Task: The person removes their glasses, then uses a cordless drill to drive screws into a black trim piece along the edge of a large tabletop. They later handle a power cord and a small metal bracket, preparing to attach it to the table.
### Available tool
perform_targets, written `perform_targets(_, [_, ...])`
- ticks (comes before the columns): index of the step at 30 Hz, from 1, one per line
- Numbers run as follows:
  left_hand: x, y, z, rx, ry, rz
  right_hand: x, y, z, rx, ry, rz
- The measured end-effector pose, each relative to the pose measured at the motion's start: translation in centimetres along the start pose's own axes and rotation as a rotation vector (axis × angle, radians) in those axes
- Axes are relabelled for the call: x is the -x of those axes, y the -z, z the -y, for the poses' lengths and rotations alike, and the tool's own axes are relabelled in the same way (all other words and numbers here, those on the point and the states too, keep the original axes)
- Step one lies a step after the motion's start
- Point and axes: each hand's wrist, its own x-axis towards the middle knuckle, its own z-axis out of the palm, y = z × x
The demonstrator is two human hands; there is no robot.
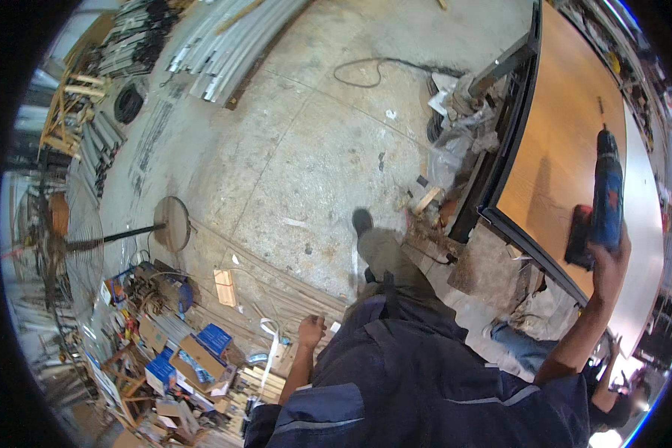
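My right hand (611,257) is wrapped round the grip of a blue cordless drill (608,194) at the right. A red and black battery pack (579,235) sits at its base, and a long thin drill bit (602,116) sticks out from the chuck, pointing away from me. The drill is held over a wood-coloured panel (556,97) on a dark-framed workbench (509,142). Low at my left side hangs my left hand (311,328), its fingers curled in; whether they hold anything is hidden.
Left stand a pedestal fan (173,224) and cardboard boxes (198,358). Metal profiles (231,45) lie at the far left; a black cable (381,63) curves over the floor. Plastic wrapping (455,153) lies by the bench. Another person (612,396) is at the lower right.
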Motion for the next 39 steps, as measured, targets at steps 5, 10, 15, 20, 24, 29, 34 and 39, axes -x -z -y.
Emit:
perform_targets(5, [-5.7, 6.8, -7.8, 0.047, -0.033, 0.034, -10.2, 1.3, -8.9, 0.531, 0.007, -0.199])
perform_targets(10, [-10.3, 14.1, -15.2, 0.076, 0.01, -0.047, -16.8, -0.9, -12.7, 0.778, -0.246, -0.272])
perform_targets(15, [-18.0, 21.4, -21.1, -0.471, -0.283, -0.063, -19.8, -3.2, -14.5, 0.758, -0.316, -0.309])
perform_targets(20, [-28.6, 26.4, -33.9, -0.499, -0.194, 0.029, -19.2, -2.6, -15.0, 0.889, -0.375, -0.36])
perform_targets(24, [-38.7, 28.9, -47.0, -0.453, -0.24, 0.007, -20.5, -5.1, -11.1, 0.594, -0.465, -0.584])
perform_targets(29, [-48.2, 30.0, -62.5, -0.694, -0.483, 0.029, -29.5, -29.5, -3.5, 0.588, -0.647, -0.34])
perform_targets(34, [-52.6, 30.0, -67.5, -0.687, -0.516, 0.095, -31.4, -46.6, -18.3, 0.314, -0.935, -0.06])
perform_targets(39, [-56.5, 30.6, -66.2, -0.826, -0.527, 0.014, -39.8, -61.2, -26.8, 0.159, -1.067, 0.17])
